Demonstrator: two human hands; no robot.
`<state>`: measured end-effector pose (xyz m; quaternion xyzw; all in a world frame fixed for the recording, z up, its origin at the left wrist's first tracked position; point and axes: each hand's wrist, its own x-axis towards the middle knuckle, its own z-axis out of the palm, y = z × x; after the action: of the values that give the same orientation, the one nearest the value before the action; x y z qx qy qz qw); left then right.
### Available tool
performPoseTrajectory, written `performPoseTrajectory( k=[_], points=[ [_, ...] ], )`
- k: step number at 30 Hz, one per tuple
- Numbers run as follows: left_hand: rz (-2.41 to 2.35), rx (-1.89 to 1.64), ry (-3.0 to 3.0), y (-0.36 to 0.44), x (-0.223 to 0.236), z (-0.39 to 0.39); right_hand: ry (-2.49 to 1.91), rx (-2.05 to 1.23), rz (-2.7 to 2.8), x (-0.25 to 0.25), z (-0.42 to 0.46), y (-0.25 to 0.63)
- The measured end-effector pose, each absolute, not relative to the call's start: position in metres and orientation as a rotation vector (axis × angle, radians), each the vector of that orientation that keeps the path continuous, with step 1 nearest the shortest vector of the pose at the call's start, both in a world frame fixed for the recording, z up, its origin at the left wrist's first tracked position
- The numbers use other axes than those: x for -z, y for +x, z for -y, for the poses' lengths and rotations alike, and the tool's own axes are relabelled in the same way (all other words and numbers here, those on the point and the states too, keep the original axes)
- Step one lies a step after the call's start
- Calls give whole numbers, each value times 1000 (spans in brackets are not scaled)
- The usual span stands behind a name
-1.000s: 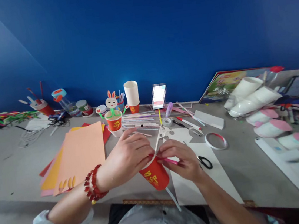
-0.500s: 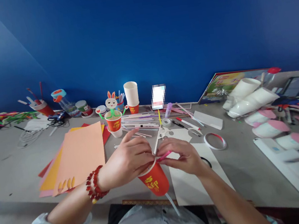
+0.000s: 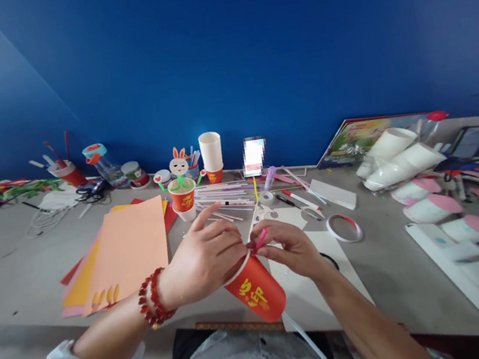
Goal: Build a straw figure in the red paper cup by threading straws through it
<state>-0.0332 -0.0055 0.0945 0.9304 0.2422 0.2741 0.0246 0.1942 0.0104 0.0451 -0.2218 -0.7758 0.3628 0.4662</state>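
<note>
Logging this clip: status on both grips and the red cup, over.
Left grip at red cup, partly covering its rim; right grip pinching pink strip; cup tilted, pale straw out below.

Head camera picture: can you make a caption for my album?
Left hand holds a tilted red paper cup, right hand a thin pink strip, at a grey table.

Left hand (image 3: 210, 259) on tilted red cup (image 3: 260, 293); pink strip (image 3: 261, 240) in right hand (image 3: 289, 249)

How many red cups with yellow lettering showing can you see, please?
3: the tilted cup at the left hand and right hand, the cup below the rabbit figure, and the cup beneath the tall white cup. Others may be hidden.
</note>
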Motion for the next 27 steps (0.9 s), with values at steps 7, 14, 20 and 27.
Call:
performPoseTrajectory(
  k=[7, 14, 20, 27],
  points=[
    [-764, -862, 3069, -34, -94, 6, -529, -893, 1927, -49, -11, 195],
    [-628, -875, 3151, -30, -98, 4, -520, -1285, 1769, -47, -12, 194],
    [-529, -914, 3101, -30, -100, 3, -548, -1648, 1460, -40, -8, 189],
    [-450, -1058, 3312, -27, -102, 1, -588, -1773, 1358, -43, -3, 188]
  ],
)
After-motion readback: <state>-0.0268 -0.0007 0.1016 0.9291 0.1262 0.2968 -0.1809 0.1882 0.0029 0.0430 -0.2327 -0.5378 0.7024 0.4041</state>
